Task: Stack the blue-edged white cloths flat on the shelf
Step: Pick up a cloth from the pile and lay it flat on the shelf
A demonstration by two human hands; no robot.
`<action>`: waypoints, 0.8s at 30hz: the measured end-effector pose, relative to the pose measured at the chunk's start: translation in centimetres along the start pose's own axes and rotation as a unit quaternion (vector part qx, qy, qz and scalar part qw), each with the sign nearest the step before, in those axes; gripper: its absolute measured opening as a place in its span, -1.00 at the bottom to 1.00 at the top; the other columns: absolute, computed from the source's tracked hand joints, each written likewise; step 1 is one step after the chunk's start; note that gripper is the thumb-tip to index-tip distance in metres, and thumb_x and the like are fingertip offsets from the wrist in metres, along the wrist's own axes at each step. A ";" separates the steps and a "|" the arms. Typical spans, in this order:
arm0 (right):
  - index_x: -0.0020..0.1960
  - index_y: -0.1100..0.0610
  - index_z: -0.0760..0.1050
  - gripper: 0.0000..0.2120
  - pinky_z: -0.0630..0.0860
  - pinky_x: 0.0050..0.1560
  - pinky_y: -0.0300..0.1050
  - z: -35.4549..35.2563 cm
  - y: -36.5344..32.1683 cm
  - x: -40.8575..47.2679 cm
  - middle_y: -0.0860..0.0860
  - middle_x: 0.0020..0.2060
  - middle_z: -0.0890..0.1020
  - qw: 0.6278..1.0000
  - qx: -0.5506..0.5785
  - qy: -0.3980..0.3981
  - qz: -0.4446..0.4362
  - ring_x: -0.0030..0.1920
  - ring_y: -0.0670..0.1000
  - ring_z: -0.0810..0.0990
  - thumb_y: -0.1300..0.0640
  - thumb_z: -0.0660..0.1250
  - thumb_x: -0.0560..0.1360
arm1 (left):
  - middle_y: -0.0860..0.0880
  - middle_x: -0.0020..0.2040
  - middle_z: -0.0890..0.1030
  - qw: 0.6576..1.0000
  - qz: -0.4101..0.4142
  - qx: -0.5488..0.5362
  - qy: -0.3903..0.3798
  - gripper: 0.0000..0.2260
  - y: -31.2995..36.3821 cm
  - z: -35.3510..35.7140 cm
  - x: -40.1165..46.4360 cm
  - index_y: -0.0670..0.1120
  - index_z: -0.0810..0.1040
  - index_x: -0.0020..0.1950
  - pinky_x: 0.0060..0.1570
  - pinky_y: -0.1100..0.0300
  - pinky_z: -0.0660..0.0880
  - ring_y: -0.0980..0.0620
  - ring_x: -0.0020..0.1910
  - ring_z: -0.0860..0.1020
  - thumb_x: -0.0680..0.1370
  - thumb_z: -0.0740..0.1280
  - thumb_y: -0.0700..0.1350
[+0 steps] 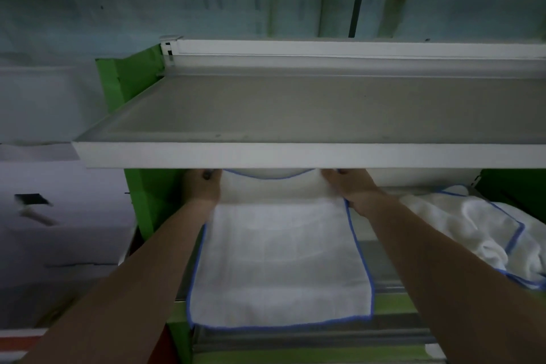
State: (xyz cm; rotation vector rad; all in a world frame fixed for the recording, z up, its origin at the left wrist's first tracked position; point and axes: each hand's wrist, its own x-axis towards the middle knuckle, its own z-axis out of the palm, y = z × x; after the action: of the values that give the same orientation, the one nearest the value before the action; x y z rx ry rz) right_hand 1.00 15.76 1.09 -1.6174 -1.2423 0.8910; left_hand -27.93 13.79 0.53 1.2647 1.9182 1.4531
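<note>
A blue-edged white cloth point(280, 260) lies spread on the lower shelf point(381, 263), its near edge hanging over the shelf front. Its far part is lifted and folded up under the upper shelf. My left hand point(202, 186) grips the cloth's far left corner. My right hand point(351, 186) grips the far right corner. Both hands are partly hidden behind the upper shelf's front lip. To the right on the same lower shelf, a crumpled heap of blue-edged white cloths point(478, 230) lies loose.
An empty grey upper shelf point(295, 154) with a white front lip juts out just above my hands. Green side panels point(139, 204) frame the unit at left. Plastic sheeting covers the wall behind.
</note>
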 end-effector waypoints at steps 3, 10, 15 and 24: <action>-0.24 0.18 0.63 -0.74 0.62 -0.14 0.05 0.1 0.8 1.0 0.17 -0.21 0.70 0.997 -0.075 0.016 -0.019 -0.14 0.16 0.67 -0.02 0.52 0.39 | -0.20 -0.17 0.63 0.998 0.004 0.052 -0.039 -0.84 -1.0 0.3 0.6 -0.17 0.61 -0.20 -0.17 0.14 0.40 -0.10 -0.15 0.58 0.53 0.38 -0.12; -0.43 0.12 0.42 -0.60 0.39 -0.27 -0.11 0.1 1.7 2.0 0.11 -0.39 0.56 0.981 -0.191 0.024 -0.033 -0.25 0.15 0.61 -0.06 0.49 0.41 | -0.27 -0.05 0.64 0.991 0.008 0.133 -0.025 -0.85 -1.5 1.4 1.2 -0.15 0.59 -0.15 -0.09 0.09 0.47 -0.23 -0.06 0.61 0.55 0.34 -0.11; -0.42 0.14 0.48 -0.64 0.34 -0.40 -0.16 -0.1 2.4 1.6 0.03 -0.49 0.53 0.972 -0.233 0.003 -0.042 -0.36 0.09 0.57 -0.04 0.48 0.42 | -0.27 -0.04 0.63 0.979 0.014 0.202 -0.029 -0.87 -2.5 1.7 0.9 -0.13 0.53 -0.14 -0.22 0.12 0.37 -0.16 -0.21 0.52 0.57 0.27 -0.12; 0.06 0.08 0.53 -0.73 0.41 -0.07 -0.14 -0.2 2.7 1.4 0.13 0.02 0.62 0.956 -0.290 0.029 -0.047 0.04 0.18 0.59 0.04 0.47 0.42 | -0.24 0.14 0.41 0.944 0.080 0.319 -0.036 -0.79 -2.5 1.2 -0.8 -0.11 0.44 0.08 0.05 -0.08 0.49 -0.28 0.09 0.44 0.47 0.33 -0.22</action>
State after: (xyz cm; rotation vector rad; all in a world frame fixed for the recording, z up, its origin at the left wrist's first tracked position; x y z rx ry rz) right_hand 2.44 16.75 -1.43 -1.9934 -1.6220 0.4287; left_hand -27.58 13.63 -2.31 1.7510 2.3776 0.8396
